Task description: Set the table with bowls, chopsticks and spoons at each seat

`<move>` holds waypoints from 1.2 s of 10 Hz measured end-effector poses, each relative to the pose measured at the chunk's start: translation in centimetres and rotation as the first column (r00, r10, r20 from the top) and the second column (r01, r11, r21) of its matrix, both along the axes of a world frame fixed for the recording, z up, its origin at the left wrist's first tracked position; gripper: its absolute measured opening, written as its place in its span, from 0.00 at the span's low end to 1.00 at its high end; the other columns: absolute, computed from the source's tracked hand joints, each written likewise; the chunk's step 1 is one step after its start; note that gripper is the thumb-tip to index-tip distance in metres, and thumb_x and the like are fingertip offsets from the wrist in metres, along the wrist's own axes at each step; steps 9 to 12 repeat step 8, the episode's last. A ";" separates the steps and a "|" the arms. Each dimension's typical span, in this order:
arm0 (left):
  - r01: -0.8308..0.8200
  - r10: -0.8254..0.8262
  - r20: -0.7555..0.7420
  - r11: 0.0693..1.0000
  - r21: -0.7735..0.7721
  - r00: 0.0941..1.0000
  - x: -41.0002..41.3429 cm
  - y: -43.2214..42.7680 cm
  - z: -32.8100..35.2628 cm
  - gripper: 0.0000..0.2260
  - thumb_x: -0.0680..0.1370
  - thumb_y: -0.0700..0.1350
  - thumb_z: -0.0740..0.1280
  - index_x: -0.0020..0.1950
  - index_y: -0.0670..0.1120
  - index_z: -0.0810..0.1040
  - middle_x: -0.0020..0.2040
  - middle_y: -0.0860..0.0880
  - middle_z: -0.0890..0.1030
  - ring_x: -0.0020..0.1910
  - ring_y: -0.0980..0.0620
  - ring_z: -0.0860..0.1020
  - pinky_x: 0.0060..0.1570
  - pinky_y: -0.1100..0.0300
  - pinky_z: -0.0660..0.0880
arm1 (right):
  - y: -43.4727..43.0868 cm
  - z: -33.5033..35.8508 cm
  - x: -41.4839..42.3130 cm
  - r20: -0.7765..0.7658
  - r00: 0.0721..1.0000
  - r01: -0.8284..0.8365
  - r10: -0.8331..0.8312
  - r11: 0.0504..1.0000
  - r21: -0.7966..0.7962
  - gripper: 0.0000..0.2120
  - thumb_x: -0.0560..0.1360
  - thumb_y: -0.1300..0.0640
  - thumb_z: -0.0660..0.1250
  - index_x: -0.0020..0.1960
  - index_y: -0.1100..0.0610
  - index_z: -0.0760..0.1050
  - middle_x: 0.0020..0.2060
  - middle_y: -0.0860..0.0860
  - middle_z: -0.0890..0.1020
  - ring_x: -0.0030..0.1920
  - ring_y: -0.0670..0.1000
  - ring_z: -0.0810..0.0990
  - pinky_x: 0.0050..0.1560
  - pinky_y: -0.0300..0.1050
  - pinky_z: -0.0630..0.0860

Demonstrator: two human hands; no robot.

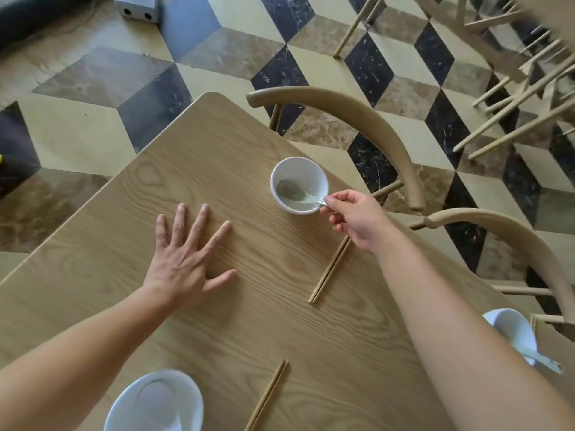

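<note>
The pale wood-grain worktop [249, 321] carries a small round white ceramic bowl [295, 165] near its far edge; a tan curved-back wooden chair [373, 119] stands just beyond that bowl; the left hand [183, 262] lies flat left of the bowl, fingers spread wide; the right hand [357, 217], beside the bowl's rim, pinches a handle; paired light wooden chopsticks [326, 272] lie nearer than the bowl; the silvery spoon [292, 189] rests its scoop inside the bowl.

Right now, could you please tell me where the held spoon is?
In the head view, the spoon sits in the far bowl, by the right edge of the table; the right hand pinches its handle, just beyond the far chopsticks.
</note>
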State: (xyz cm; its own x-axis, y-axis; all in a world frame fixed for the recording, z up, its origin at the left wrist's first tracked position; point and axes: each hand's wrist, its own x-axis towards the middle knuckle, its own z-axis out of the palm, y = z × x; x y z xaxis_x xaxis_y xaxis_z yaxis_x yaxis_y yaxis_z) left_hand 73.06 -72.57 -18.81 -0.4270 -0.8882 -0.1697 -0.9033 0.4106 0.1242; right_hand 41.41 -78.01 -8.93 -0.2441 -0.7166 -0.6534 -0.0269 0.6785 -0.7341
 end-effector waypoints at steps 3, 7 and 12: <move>-0.004 0.004 0.003 1.000 -0.007 1.000 0.1 0.0 0.0 0.42 0.72 0.77 0.50 0.81 0.57 0.57 0.82 0.41 0.55 0.79 0.30 0.50 0.73 0.29 0.47 | 0.4 -1.1 0.6 -0.099 0.993 0.065 -0.066 0.998 -0.014 0.07 0.78 0.60 0.70 0.42 0.59 0.74 0.32 0.53 0.79 0.27 0.47 0.72 0.25 0.38 0.67; -0.004 0.004 0.013 1.000 -0.004 1.000 0.1 0.2 0.1 0.42 0.72 0.78 0.48 0.81 0.58 0.55 0.82 0.41 0.55 0.79 0.31 0.50 0.74 0.30 0.45 | 1.6 -1.3 1.7 -0.133 0.979 0.150 -0.154 0.988 -0.037 0.08 0.77 0.54 0.71 0.48 0.57 0.74 0.37 0.53 0.80 0.29 0.48 0.75 0.26 0.40 0.71; -0.025 0.025 0.013 0.999 0.023 1.000 0.2 0.0 0.2 0.42 0.72 0.78 0.45 0.81 0.58 0.54 0.82 0.42 0.53 0.80 0.31 0.48 0.74 0.32 0.42 | 3.2 -0.6 1.6 -0.268 0.949 0.172 -0.164 0.985 0.005 0.15 0.75 0.49 0.70 0.55 0.56 0.72 0.45 0.53 0.81 0.37 0.50 0.78 0.30 0.43 0.74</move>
